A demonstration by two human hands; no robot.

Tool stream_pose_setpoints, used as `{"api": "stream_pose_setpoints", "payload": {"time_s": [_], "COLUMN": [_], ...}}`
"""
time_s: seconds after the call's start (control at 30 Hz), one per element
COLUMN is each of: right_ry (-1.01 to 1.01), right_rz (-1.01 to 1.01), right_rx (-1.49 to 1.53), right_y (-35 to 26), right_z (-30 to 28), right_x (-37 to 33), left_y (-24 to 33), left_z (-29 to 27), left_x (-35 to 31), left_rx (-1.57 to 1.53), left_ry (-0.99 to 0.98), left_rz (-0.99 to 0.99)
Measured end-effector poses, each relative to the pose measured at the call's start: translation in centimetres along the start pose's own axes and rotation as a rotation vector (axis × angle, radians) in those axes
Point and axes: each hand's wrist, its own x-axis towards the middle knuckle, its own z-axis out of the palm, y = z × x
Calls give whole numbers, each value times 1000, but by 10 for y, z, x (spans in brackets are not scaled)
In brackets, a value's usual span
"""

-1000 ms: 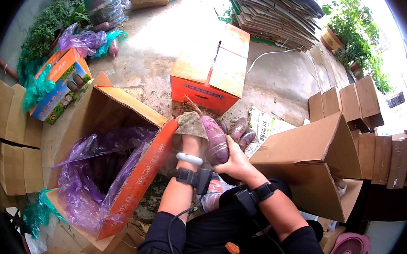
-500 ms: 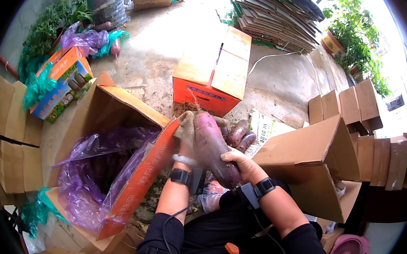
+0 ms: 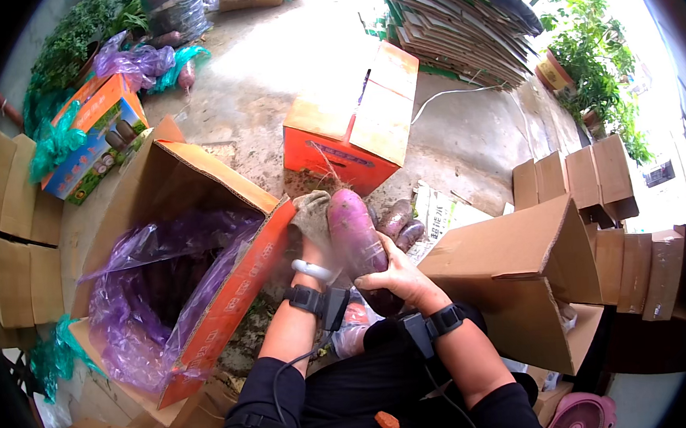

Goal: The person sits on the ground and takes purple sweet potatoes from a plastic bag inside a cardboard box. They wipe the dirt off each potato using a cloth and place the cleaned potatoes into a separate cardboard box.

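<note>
Here, head view: both hands up at centre on one big purple sweet potato, held upright-ish over the ground just right of the open orange carton. Left hand wears a grey cloth glove, grip wrapped on the tuber's upper left side; bangle and black wrist strap below it. Right hand bare, fingers curled tight around the lower right part of the same tuber, black strap on that wrist too. More sweet potatoes lie on the ground just behind the held one, to its right, touching each other. Open orange carton sits left of the hands, lined with a purple plastic bag; dark shapes inside, cannot tell what. Closed orange box stands further off, just beyond the hands, on the concrete floor. Plain brown carton right of the hands, flaps open, near the right forearm. Printed paper sheet lies flat between the closed box and the brown carton. Far left: colourful printed box with green netting beside it. Far right: stack of flattened cardboard; potted green plants beyond it. Folded brown boxes stand along the right edge. Pink fan-like object at bottom right corner, partly cut off.
</note>
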Motion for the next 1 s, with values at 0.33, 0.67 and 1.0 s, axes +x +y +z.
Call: {"api": "stream_pose_setpoints", "payload": {"time_s": [0.33,0.67,1.0], "right_ry": [-226,-249,-236], "right_rz": [185,132,74], "right_rx": [410,456,353], "right_y": [-1,-7,-1], "right_z": [3,10,21], "right_x": [12,6,17], "left_y": [50,23,-16], "left_z": [6,-16,-28], "left_x": [-16,-9,-12], "left_rx": [-658,-673,-759], "left_ry": [-348,-535,-484], "left_rz": [-271,-285,-224]}}
